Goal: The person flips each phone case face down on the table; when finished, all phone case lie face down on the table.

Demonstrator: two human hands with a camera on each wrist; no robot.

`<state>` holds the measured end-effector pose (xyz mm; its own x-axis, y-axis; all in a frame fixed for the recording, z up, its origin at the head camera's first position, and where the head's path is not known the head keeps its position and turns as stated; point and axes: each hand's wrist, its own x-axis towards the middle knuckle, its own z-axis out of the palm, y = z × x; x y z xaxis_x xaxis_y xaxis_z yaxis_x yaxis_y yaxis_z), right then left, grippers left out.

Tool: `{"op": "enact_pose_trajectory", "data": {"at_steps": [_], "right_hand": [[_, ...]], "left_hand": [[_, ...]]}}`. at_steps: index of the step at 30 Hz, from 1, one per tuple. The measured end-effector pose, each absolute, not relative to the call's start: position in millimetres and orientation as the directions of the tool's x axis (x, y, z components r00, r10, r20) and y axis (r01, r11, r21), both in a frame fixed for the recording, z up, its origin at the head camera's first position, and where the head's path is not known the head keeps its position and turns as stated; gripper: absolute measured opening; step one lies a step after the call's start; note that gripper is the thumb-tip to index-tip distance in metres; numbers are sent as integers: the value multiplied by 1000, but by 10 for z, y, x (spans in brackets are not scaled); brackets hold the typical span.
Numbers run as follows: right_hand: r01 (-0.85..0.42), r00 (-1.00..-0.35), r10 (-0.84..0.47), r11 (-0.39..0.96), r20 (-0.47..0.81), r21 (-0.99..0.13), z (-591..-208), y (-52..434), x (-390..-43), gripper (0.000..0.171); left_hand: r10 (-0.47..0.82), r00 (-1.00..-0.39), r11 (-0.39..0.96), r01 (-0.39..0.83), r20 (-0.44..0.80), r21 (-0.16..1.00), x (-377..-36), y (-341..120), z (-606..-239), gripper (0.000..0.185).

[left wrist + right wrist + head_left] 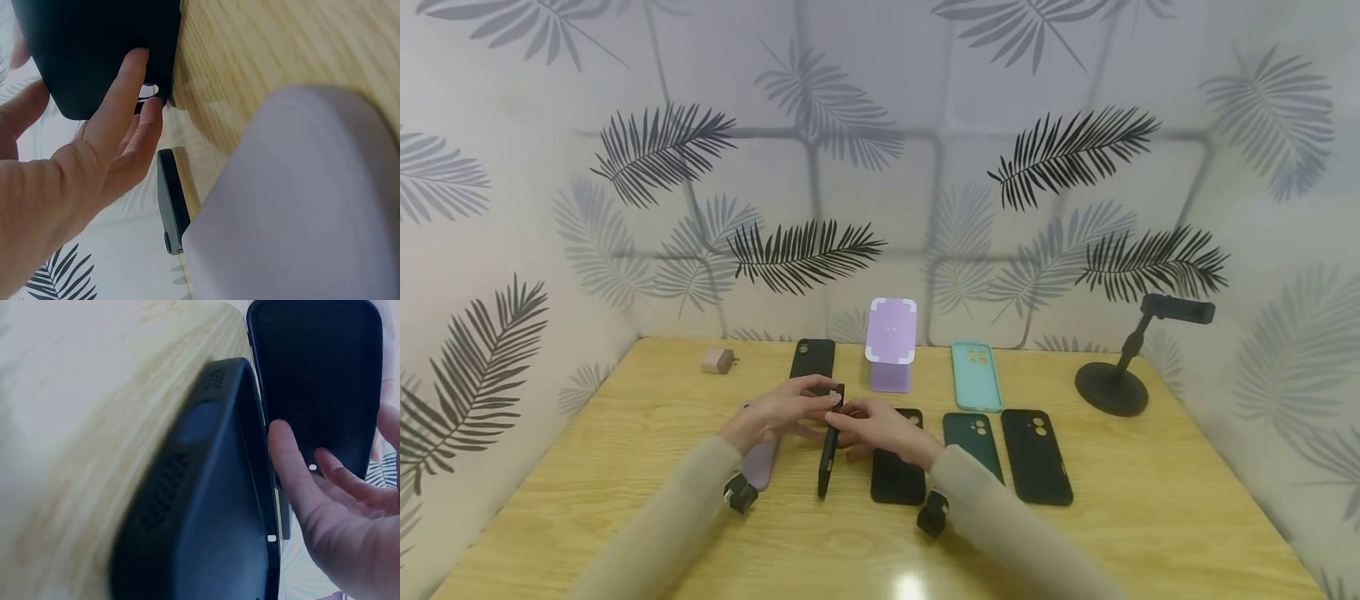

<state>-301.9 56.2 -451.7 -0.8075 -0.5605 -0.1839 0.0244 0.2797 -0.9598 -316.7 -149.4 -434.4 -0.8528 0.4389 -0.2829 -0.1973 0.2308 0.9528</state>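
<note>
Fingertips of both hands pinch the upper end of the black phone, held on edge above the table; I judge I'm pressing it into its case; next, steady pressure along the edges; spare cases lie beyond.

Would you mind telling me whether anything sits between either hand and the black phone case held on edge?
Nothing visible does. The left hand and right hand both already grip the black phone case, which stands on edge on the table, fingers directly on it.
</note>
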Motion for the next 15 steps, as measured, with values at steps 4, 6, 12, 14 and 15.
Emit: {"op": "enact_pose_trajectory", "data": {"at_steps": [4, 6, 12, 14, 15], "right_hand": [[-2, -790, -594, 253, -154, -967, -4516, 593, -3023, 48], [-9, -787, -600, 239, -140, -971, -4512, 615, -3022, 46], [-3, -815, -567, 206, -117, -979, -4492, 647, -3020, 49], [6, -821, -558, 199, -118, -980, -4480, 652, -3015, 51], [10, -822, -557, 196, -120, -981, -4474, 656, -3014, 52]], "left_hand": [[451, -841, 231, -213, -298, 950, -3172, -1495, -4353, 48], [455, -837, 234, -218, -305, 947, -3169, -1493, -4352, 46], [429, -849, 300, -190, -310, 935, -3163, -1481, -4333, 45], [427, -848, 324, -182, -315, 928, -3160, -1481, -4325, 46], [428, -846, 332, -180, -317, 926, -3162, -1481, -4323, 47]]}}
